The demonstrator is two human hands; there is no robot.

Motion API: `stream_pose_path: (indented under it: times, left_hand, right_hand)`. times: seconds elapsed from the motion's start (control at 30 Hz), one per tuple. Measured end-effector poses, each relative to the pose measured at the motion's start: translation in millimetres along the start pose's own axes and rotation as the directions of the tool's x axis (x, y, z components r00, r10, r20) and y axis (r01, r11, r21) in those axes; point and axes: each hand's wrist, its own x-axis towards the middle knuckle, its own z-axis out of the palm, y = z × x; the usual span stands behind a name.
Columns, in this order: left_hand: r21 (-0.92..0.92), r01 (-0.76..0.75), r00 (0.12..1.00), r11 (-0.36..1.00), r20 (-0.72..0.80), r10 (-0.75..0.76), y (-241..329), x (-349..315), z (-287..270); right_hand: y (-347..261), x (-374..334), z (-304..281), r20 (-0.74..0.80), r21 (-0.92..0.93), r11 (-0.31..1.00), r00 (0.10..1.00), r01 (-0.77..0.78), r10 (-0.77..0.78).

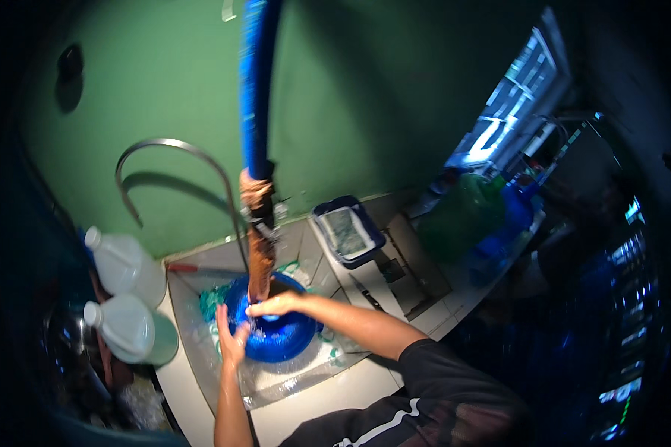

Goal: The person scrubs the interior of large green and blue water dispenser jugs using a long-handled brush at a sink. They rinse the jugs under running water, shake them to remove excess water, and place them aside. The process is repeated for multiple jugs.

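A round blue basin (283,344) stands in the sink (272,395), with water splashing in it. Over its left rim my left hand (233,343) is open, its fingers stretched upward and apart from the thumb. My right hand (276,304) reaches across the basin, just below the lower end of a brown, wrapped pipe (260,261). Its fingers are drawn together, pointing left toward my left hand; what they hold, if anything, is hidden. A blue hose (256,97) joins the top of that pipe. Green netting (211,299) lies beside the basin's left side.
A curved metal faucet (173,141) rises behind the sink. Two translucent jugs, one upper (130,268) and one lower (138,335), stand to the left. Right of the sink are a dark blue tub (376,237) and a knife (367,293). Green (466,212) and blue containers sit farther right.
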Motion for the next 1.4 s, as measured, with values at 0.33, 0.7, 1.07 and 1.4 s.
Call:
stream_pose_path:
  times: [0.33,0.7,1.07,1.4]
  left_hand:
    - [0.035,-0.349,0.914,0.936,-0.208,0.349,-1.0,12.8,75.2]
    - [-0.053,-0.354,0.902,0.934,-0.284,0.326,53.4,27.6,69.8]
    - [-0.173,-0.309,0.931,0.935,-0.254,0.260,78.9,26.4,110.0]
    - [-0.006,-0.207,0.976,0.978,0.067,0.206,71.8,23.3,62.2]
  right_hand:
    - [-63.8,-3.4,7.2,-0.131,-0.157,0.911,0.923,-0.381,0.363]
    - [-74.5,-84.4,-25.9,-0.371,-0.451,0.833,0.916,-0.321,0.153]
    - [-98.2,-22.5,-68.7,-0.775,0.552,0.673,0.600,0.492,0.196]
    - [-82.5,-58.8,-26.9,-0.237,0.444,0.893,0.951,-0.075,0.198]
